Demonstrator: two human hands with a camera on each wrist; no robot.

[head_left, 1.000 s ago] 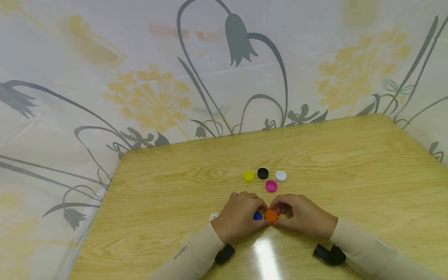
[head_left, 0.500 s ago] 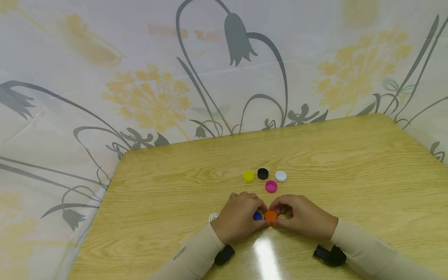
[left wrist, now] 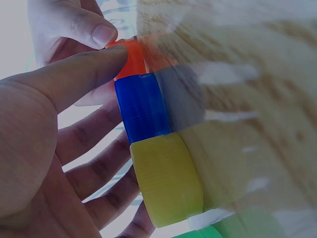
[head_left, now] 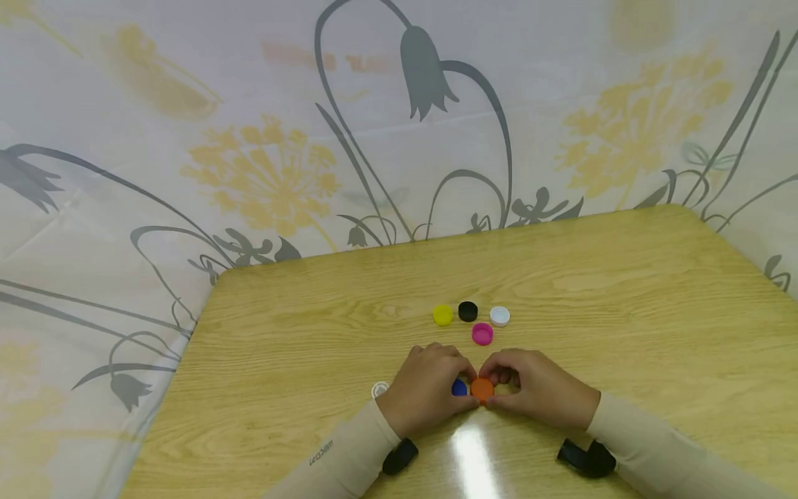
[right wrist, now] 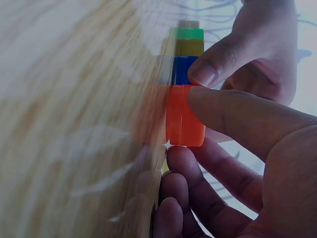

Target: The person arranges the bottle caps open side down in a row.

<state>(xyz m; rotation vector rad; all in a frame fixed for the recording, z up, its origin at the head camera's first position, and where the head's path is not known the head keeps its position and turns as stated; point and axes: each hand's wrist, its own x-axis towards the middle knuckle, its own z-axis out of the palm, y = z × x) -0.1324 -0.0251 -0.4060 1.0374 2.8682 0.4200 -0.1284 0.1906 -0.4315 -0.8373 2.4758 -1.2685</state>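
Lying leftmost is a white cap (head_left: 379, 390); next my left hand (head_left: 430, 387), thumb and forefinger curled past the blue cap (head_left: 458, 388), slightly parted, pinching the orange cap (head_left: 482, 391) just beside, on the near table (head_left: 299, 326); rightmost, my right hand (head_left: 541, 384) pinches that same orange cap.

The table (head_left: 299, 333) looks wood-grained and highly glossy, mirroring the smooth plastic orange cap (right wrist: 179, 119) and blue cap (left wrist: 142, 109); the sleeves (head_left: 673, 450) are matt cloth, the printed backdrop (head_left: 542, 34) smooth, faintly creased sheeting
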